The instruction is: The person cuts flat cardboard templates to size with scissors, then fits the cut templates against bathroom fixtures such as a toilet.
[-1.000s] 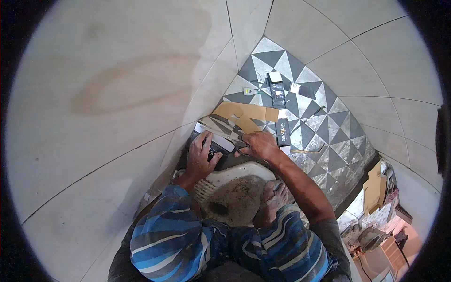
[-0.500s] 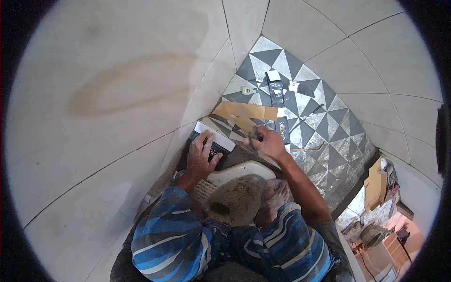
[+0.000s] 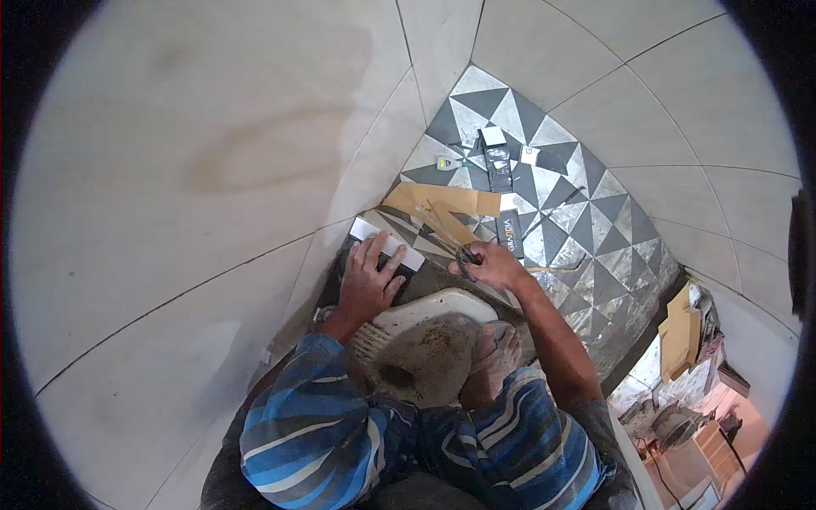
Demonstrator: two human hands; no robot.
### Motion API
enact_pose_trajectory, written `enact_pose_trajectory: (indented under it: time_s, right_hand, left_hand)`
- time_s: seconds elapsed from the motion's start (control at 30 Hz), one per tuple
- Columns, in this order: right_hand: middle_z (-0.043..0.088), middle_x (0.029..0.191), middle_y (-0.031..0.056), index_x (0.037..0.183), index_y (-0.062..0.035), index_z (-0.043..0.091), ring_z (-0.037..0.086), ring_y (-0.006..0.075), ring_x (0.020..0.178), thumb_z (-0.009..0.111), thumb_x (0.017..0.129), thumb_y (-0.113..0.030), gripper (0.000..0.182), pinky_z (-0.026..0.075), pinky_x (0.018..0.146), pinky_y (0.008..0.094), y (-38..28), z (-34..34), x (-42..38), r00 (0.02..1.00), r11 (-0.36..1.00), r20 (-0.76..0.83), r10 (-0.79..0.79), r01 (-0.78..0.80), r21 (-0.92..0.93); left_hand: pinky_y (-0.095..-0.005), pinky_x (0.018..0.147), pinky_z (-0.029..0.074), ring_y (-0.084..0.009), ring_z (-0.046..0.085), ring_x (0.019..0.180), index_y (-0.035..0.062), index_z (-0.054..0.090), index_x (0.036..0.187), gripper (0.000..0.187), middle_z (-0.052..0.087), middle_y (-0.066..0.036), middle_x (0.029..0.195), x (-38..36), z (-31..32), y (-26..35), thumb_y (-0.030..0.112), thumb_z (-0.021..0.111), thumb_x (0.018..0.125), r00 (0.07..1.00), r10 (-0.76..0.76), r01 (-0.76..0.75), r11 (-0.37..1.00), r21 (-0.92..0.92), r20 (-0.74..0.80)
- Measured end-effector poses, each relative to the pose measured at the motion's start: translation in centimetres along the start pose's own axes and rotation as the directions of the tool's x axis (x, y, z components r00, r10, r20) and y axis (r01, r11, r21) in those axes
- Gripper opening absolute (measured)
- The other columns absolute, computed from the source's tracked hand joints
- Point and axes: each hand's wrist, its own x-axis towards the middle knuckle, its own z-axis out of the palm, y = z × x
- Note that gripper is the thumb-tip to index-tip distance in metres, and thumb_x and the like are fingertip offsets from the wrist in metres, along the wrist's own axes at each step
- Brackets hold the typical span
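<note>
My left hand (image 3: 371, 276) lies on a black-and-white cardboard piece (image 3: 396, 247) against the wall, its fingers stretched out over the white strip. In my right hand (image 3: 501, 265) is a pair of scissors (image 3: 465, 255), gripped by the dark handles. Its thin blades point up and left over a flattened brown cardboard sheet (image 3: 442, 201). Just beyond the right hand rests a black box (image 3: 508, 231) with pale lettering. Below both hands is a dirty white squat toilet (image 3: 446, 306).
Farther off on the triangle-patterned floor (image 3: 586, 221) are a scraper (image 3: 447, 163) and another black box (image 3: 498, 168). Large beige wall tiles (image 3: 212, 170) enclose the corner. More cardboard (image 3: 680, 336) and clutter lie at lower right. A bare foot (image 3: 493, 361) stands beside the toilet.
My left hand has shifted slightly, its fingers now reaching farther across the white strip, and the lettering beneath it is hidden. The scissors, blurred before, now show clearly in my right hand.
</note>
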Motion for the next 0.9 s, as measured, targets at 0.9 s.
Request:
enact_pose_trajectory:
  time_s: [0.9]
  right_hand:
    - [0.074, 0.106, 0.0251, 0.118, -0.0082, 0.073, 0.072, 0.043, 0.101, 0.074, 0.088, -0.058, 0.058, 0.056, 0.091, 0.0511, 15.4, 3.6, -0.8, 0.831, 0.954, -0.521, 0.198, -0.286, -0.095]
  left_hand:
    - [-0.0799, 0.117, 0.017, -0.0416, 0.04, 0.146, 0.0307, 0.061, 0.148, 0.061, 0.052, -0.015, 0.149, 3.9, -0.5, -1.8, 0.05, 0.072, 0.091, 0.974, 0.211, -0.209, 0.977, -0.032, 0.085]
